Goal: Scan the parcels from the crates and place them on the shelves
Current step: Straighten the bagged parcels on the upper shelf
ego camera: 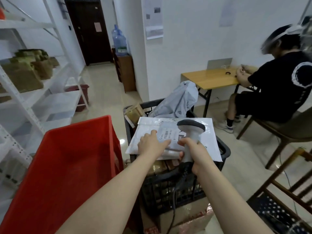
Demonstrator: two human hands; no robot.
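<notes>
A white padded mailer (207, 141) lies flat across the top of the black crate (225, 152), its barcode label facing up. My left hand (150, 145) rests on the mailer with fingers extended over the label. My right hand (194, 151) grips the handle of a grey barcode scanner (191, 128), whose head hangs just above the label. Brown parcels (135, 114) and a grey poly bag (177, 102) sit in the crate behind the mailer. White shelves (33, 98) stand at the left with brown parcels (25, 73) on them.
A red crate (67, 157) stands directly left of the black one. A person in black sits on a chair (278, 129) at a wooden table (209, 77) to the right. A wooden chair frame (287, 174) is at the near right. Water bottles and a door are at the back.
</notes>
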